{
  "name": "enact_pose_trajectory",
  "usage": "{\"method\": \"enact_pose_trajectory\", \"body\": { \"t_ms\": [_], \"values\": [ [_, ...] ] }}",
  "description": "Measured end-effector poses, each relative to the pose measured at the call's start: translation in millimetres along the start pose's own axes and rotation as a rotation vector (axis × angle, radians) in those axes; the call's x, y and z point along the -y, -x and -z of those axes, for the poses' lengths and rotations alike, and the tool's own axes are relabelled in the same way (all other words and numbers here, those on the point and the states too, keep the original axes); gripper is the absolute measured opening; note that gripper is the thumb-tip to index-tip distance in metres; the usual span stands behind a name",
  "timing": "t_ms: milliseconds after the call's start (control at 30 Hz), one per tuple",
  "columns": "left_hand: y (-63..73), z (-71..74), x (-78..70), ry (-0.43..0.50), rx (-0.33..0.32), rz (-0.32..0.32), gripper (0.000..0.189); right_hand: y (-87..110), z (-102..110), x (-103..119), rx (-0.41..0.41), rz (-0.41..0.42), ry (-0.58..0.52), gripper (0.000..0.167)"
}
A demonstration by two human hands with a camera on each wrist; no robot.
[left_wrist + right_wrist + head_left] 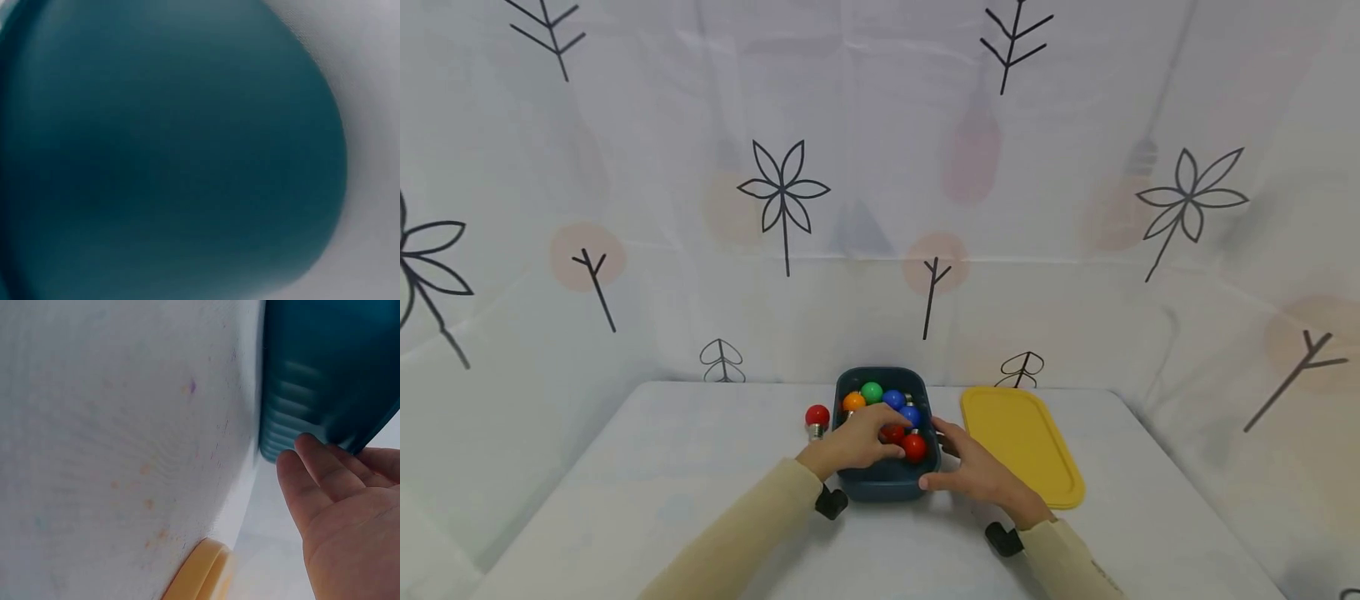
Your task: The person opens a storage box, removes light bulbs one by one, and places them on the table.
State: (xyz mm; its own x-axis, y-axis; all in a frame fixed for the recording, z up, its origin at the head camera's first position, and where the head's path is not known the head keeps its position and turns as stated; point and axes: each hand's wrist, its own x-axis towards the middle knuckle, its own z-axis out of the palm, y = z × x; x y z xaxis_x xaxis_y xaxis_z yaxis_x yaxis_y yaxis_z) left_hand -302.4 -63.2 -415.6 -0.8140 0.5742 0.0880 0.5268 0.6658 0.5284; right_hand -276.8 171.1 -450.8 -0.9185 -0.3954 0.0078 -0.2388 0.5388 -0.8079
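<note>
Beige sleeves come in from the bottom edge, one over each forearm. Behind everything hangs a white sheet, printed with dark flowers, twigs and soft pinkish circles. Below it spreads a white table, flecked with purple and orange specks in the right wrist view.

Near the table's far edge sits a dark teal box, upright and without a cover, holding colored bulbs. Its smooth surface fills most of the left wrist view, blurred. Just right of the box, a yellow tray lies flat on the table.

The right hand is at the box's right side, fingers loosely extended against the outer wall and thumb spread toward the front corner. The left hand reaches over the box's left rim, thumb and fingers parted around a red bulb; whether it pinches that bulb, I cannot tell. A small black camera sits at the left wrist.

Also inside the box are another red bulb at the right, two blue bulbs, a green bulb toward the back and an orange bulb at the left. One more red bulb, with a silvery base, lies outside, just left of the box.
</note>
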Motion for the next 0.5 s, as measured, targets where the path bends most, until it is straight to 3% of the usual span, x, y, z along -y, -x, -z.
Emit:
{"method": "enact_pose_trajectory", "body": {
  "t_ms": [367,500],
  "values": [
    [-13.2,-13.9,-0.5,0.036,0.008,-0.021,0.041,0.6,1,-1,0.010,0.020,-0.011,0.095],
    [-15.0,-17.2,-2.5,0.007,0.026,-0.040,0.040,1.0,1,0,0.014,0.039,-0.019,0.095]
  ]
}}
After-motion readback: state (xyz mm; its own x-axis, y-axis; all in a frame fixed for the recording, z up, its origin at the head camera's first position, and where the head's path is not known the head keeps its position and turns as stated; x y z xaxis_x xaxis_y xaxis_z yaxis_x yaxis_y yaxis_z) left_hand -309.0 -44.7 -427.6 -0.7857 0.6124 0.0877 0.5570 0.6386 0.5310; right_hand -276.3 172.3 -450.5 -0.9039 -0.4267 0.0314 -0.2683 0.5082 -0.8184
